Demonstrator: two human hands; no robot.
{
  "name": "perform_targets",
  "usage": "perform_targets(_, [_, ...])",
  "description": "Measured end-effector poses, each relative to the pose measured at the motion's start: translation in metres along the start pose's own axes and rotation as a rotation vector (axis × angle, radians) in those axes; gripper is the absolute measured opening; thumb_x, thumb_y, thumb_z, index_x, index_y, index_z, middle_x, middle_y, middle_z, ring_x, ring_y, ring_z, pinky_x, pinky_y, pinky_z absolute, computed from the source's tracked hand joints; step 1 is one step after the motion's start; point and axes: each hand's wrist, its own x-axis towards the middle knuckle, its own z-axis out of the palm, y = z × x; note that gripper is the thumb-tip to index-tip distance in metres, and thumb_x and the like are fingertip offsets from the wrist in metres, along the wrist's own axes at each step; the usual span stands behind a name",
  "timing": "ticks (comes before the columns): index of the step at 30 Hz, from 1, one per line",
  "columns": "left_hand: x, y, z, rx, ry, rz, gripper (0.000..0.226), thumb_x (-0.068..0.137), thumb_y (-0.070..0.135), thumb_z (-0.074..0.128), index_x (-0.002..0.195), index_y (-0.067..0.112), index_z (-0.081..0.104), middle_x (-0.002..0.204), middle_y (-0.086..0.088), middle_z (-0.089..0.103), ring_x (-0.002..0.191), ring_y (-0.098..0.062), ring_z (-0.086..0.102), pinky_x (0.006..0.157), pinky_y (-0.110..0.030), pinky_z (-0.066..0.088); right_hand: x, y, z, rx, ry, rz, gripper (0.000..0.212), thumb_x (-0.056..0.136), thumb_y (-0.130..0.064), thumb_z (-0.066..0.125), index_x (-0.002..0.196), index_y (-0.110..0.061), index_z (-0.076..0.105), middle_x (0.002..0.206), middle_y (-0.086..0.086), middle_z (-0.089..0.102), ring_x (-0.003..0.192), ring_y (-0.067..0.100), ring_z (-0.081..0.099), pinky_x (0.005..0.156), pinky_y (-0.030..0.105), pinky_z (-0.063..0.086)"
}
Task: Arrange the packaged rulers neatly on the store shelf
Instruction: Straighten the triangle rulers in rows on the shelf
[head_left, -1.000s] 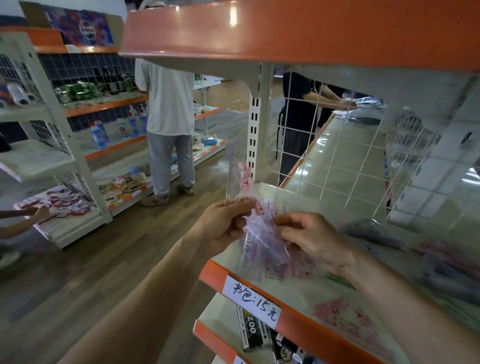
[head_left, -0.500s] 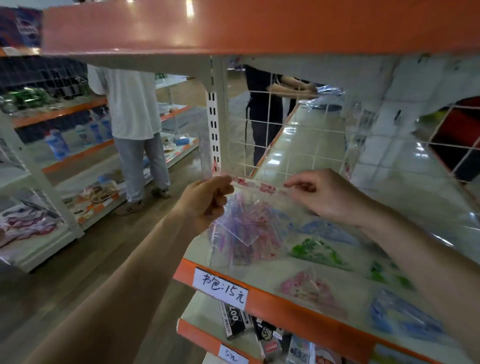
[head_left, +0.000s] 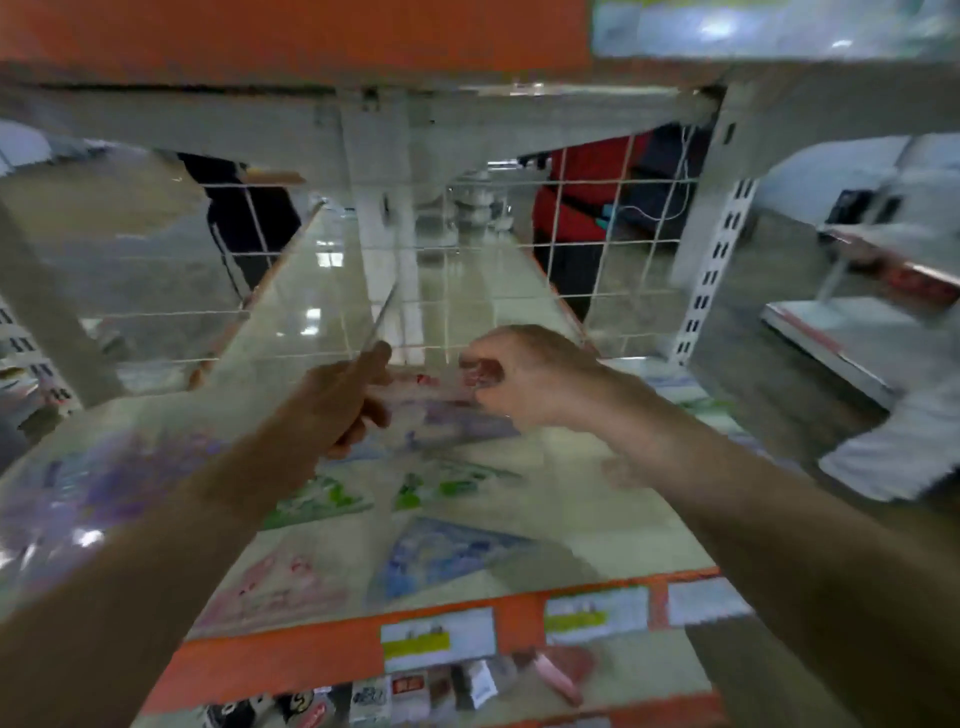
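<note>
one ruler packet (head_left: 441, 415), long axis left-right, top edge pinched by left hand (head_left: 343, 400) and right hand (head_left: 524, 379); about five flat packets (head_left: 441, 561) on shelf (head_left: 597, 525).

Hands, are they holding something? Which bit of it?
Yes. Both hold one clear ruler packet by its top edge: left hand pinches the left end, right hand the right end.
</note>
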Motion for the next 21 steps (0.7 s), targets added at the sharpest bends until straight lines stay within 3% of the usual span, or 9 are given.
perform_targets(3, [0.006, 0.018, 0.046, 0.113, -0.030, -0.002, 0.036, 0.095, 0.047, 0.042, 0.090, 0.015, 0.058, 0.062, -0.008, 0.053, 0.039, -0.014, 0.033, 0.041, -0.014, 0.022, -0.022, 0.040, -0.015, 0.083, -0.012, 0.075, 0.005, 0.086, -0.024, 0.062, 0.087, -0.020, 0.065, 0.085, -0.002, 0.062, 0.084, 0.018, 0.059, 0.065, 0.027, 0.042])
perform_targets(5, [0.009, 0.027, 0.070, 0.203, -0.037, 0.021, 0.039, 0.095, 0.048, 0.041, 0.089, 0.014, 0.060, 0.064, -0.008, 0.054, 0.046, -0.017, 0.035, 0.046, -0.019, 0.024, -0.035, 0.067, -0.022, 0.119, -0.023, 0.124, 0.026, 0.085, -0.024, 0.066, 0.110, -0.020, 0.068, 0.102, -0.003, 0.065, 0.095, 0.016, 0.061, 0.080, 0.026, 0.048])
perform_targets(7, [0.010, 0.033, 0.091, 0.273, -0.049, 0.058, 0.042, 0.093, 0.052, 0.041, 0.082, 0.016, 0.061, 0.065, -0.007, 0.056, 0.047, -0.018, 0.039, 0.046, -0.021, 0.026, -0.047, 0.095, -0.027, 0.139, -0.025, 0.174, 0.036, 0.084, -0.022, 0.068, 0.120, -0.020, 0.065, 0.106, -0.006, 0.063, 0.097, 0.011, 0.060, 0.086, 0.022, 0.045])
perform_targets(11, [0.008, 0.036, 0.126, 0.376, -0.091, 0.128, 0.032, 0.092, 0.040, 0.051, 0.072, 0.018, 0.063, 0.060, -0.002, 0.058, 0.051, -0.017, 0.051, 0.047, -0.019, 0.034, -0.072, 0.145, -0.030, 0.085, -0.035, 0.172, 0.030, 0.080, -0.017, 0.069, 0.111, -0.017, 0.070, 0.088, -0.008, 0.058, 0.082, 0.009, 0.055, 0.076, 0.021, 0.040])
perform_targets(14, [0.005, 0.031, 0.143, 0.474, -0.161, 0.219, 0.031, 0.090, 0.039, 0.057, 0.067, 0.019, 0.062, 0.060, 0.002, 0.061, 0.054, -0.014, 0.049, 0.057, -0.023, 0.037, -0.091, 0.167, -0.029, 0.002, -0.112, 0.201, 0.030, 0.083, -0.020, 0.067, 0.113, -0.020, 0.069, 0.093, -0.006, 0.057, 0.085, 0.010, 0.051, 0.069, 0.016, 0.039])
perform_targets(17, [0.003, 0.030, 0.156, 0.457, -0.199, 0.234, 0.018, 0.088, 0.032, 0.061, 0.077, 0.019, 0.067, 0.062, 0.003, 0.062, 0.054, -0.013, 0.048, 0.059, -0.025, 0.039, -0.106, 0.179, -0.025, -0.006, -0.205, 0.236, 0.034, 0.086, -0.019, 0.065, 0.119, -0.022, 0.065, 0.103, -0.005, 0.057, 0.090, 0.008, 0.049, 0.075, 0.018, 0.039])
perform_targets(21, [-0.001, 0.033, 0.168, 0.480, -0.215, 0.273, 0.011, 0.088, 0.017, 0.061, 0.082, 0.023, 0.067, 0.063, 0.002, 0.062, 0.056, -0.012, 0.051, 0.061, -0.025, 0.042, -0.116, 0.185, -0.014, 0.087, -0.238, 0.312, 0.032, 0.087, -0.021, 0.062, 0.119, -0.025, 0.065, 0.100, -0.011, 0.053, 0.092, 0.009, 0.049, 0.078, 0.017, 0.035])
